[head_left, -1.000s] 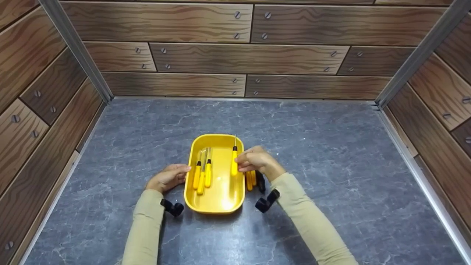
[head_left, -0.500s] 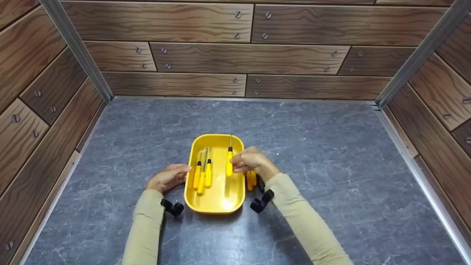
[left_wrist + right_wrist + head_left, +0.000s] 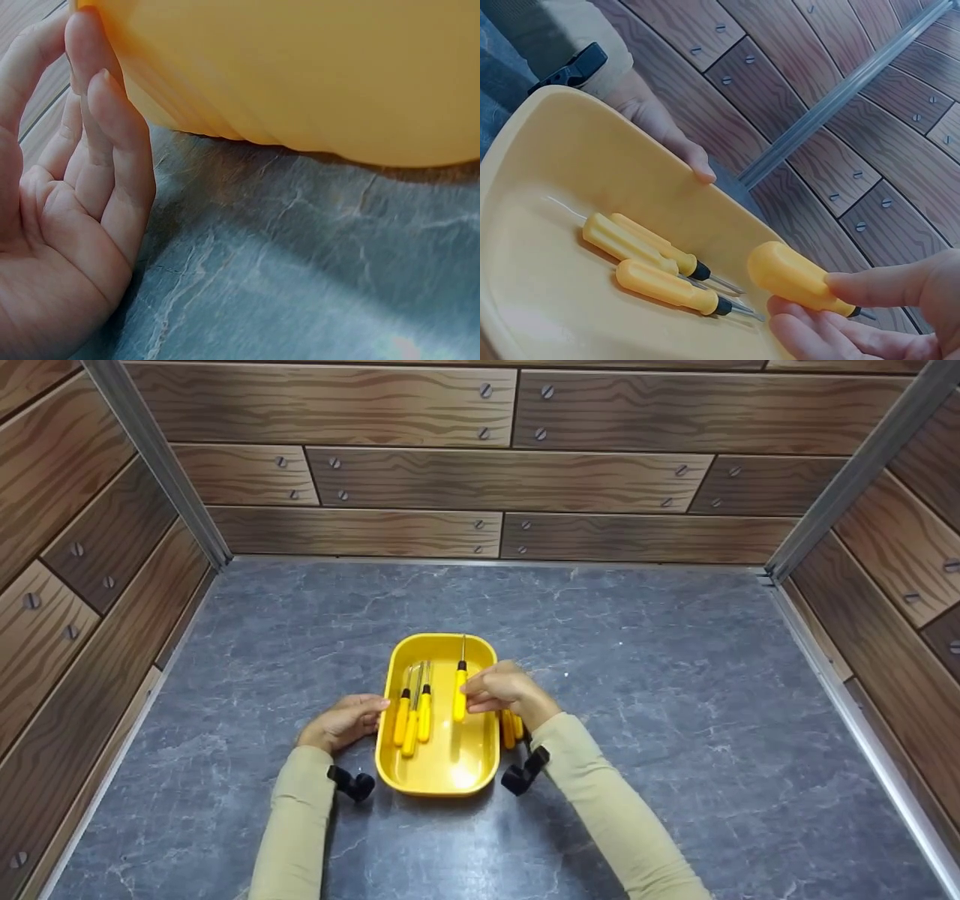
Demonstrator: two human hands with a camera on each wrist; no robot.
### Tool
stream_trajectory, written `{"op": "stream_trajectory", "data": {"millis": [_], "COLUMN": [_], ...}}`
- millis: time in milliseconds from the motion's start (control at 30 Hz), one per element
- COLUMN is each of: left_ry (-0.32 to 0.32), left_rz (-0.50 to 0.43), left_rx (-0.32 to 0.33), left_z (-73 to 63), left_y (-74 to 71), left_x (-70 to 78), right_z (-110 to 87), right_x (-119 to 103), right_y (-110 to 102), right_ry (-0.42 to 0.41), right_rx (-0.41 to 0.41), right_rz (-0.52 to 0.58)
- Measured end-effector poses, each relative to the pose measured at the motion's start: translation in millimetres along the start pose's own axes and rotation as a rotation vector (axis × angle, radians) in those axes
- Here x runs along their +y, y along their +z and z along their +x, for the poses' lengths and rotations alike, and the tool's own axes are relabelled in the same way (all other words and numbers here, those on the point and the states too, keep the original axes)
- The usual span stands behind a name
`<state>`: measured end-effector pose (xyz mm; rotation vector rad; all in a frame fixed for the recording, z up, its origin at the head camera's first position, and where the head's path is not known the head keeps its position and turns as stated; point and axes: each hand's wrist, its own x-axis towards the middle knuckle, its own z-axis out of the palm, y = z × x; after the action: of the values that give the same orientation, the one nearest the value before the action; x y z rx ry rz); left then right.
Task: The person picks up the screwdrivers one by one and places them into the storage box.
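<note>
A yellow tray (image 3: 439,789) stands on the table with three yellow-handled screwdrivers (image 3: 424,716) lying along its left side, tips pointing away. My right hand (image 3: 510,690) pinches a fourth-looking match, a yellow screwdriver (image 3: 460,694) with a black collar, by its handle between thumb and fingers. It is over the tray's right half, shaft pointing away. In the right wrist view this screwdriver (image 3: 787,276) hangs above the tray floor. My left hand (image 3: 349,721) holds the tray's left side, thumb on the rim; the left wrist view shows the fingers (image 3: 124,135) against the outer wall.
More yellow handles (image 3: 511,727) lie on the table just right of the tray, partly hidden by my right hand and sleeve. Wood-patterned walls (image 3: 360,405) with metal corner posts (image 3: 855,480) enclose the grey marbled table (image 3: 675,675).
My right hand has moved left with the screwdriver, from near the tray's right rim toward its middle. The left hand and the tray have stayed put.
</note>
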<state>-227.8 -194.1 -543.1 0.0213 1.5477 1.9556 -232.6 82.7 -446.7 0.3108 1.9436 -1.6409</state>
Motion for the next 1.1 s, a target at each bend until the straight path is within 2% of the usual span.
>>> {"op": "stream_trajectory", "data": {"millis": [400, 1100], "left_ry": [0.003, -0.003], "left_rz": [-0.005, 0.008], "left_rx": [0.004, -0.01], "left_z": [-0.6, 0.2], "left_y": [-0.8, -1.0], "left_x": [-0.1, -0.4], "right_z": [1.4, 9.2], "right_x": [-2, 1], "right_y": [5, 21], "right_ry": [0.035, 0.05], "right_rx": [0.002, -0.023], "right_rz": [0.012, 0.0]}}
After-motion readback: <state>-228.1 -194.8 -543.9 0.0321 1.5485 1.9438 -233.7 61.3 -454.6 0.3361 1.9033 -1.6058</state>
